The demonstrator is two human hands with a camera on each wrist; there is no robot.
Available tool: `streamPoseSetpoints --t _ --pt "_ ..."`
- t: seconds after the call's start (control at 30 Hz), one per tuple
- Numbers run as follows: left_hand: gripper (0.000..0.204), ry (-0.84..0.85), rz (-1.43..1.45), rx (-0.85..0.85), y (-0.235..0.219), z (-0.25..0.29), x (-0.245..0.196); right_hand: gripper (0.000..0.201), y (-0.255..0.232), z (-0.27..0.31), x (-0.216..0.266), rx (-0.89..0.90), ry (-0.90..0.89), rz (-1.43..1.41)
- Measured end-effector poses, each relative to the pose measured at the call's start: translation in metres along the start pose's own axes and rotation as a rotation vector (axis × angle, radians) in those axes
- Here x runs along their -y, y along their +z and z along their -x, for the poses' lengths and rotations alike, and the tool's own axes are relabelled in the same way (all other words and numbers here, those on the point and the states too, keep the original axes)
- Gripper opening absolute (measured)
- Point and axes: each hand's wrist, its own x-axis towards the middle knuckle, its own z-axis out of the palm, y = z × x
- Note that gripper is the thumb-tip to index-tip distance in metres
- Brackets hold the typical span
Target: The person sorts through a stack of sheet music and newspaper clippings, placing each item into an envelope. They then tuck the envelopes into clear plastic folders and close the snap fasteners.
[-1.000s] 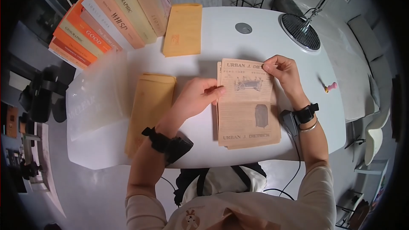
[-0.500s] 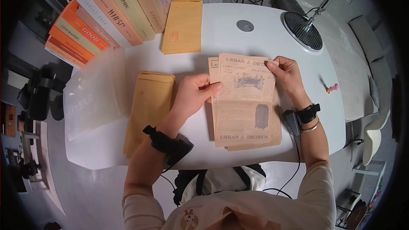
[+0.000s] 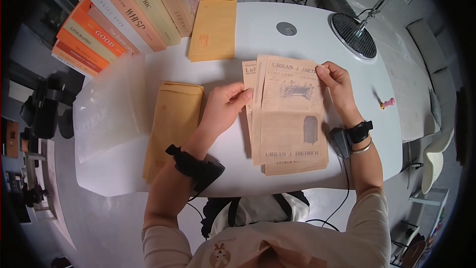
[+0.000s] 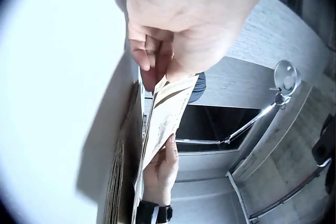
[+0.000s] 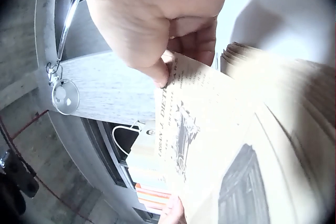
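A brownish printed sheet (image 3: 290, 101) headed "URBAN J. DIETRICH", with a car picture, lies uppermost before the person. Its top right corner is pinched by the right hand (image 3: 338, 87), thumb on the printed face; the right wrist view shows the thumb (image 5: 160, 74) beside the heading. At the left edges of the sheets, the left hand (image 3: 224, 108) pinches paper between thumb and fingers. Another sheet (image 3: 249, 69), lettered "Leh", sticks out there. In the left wrist view the held sheets (image 4: 170, 106) stand tilted above a thicker paper stack (image 4: 116, 182).
Left of the papers lie a brown envelope pile (image 3: 173, 129) and a clear plastic bag (image 3: 111, 114). Another envelope (image 3: 213, 30) lies behind, beside upright books (image 3: 131, 15). A lamp base (image 3: 353, 37), a round grommet (image 3: 286, 29) and a pink-handled stamp (image 3: 387, 103) are farther right.
The top printed sheet shifted left, then up and right, with the right hand at its corner. Sheets have fanned out at the left, exposing the "Leh" one. The left hand moved slightly left.
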Motion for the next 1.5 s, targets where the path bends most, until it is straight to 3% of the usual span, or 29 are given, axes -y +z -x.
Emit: streamPoseSetpoints --t 0.13,0.53,0.73,0.93,1.03,1.07,1.27,1.5 --pt "0.022 -0.052 0.084 0.006 0.0 0.001 -0.001 0.02 -0.002 -0.001 -0.004 -0.008 0.021 -0.101" --pt "0.027 -0.236 0.178 0.13 0.0 0.003 -0.017 0.019 0.004 0.002 0.0 -0.055 -0.05 -0.019" --pt "0.042 -0.08 0.161 0.205 0.003 0.004 -0.008 0.017 0.013 0.007 0.009 -0.042 -0.05 -0.066" --pt "0.038 -0.031 0.258 0.042 0.004 0.006 -0.018 0.047 0.024 0.015 0.023 -0.002 0.052 -0.332" --pt "0.036 0.005 0.282 -0.008 0.005 0.006 -0.022 0.055 0.03 0.021 0.03 0.145 0.126 -0.325" --pt "0.037 0.004 0.291 0.003 0.005 0.006 -0.024 0.049 0.03 0.023 0.028 0.167 0.206 -0.369" --pt "0.049 0.041 0.263 0.153 0.013 0.01 -0.022 0.033 0.049 0.032 0.031 0.239 0.164 -0.413" --pt "0.04 -0.021 0.363 0.043 0.012 0.01 -0.02 0.027 0.046 0.029 0.026 0.241 0.148 -0.419"
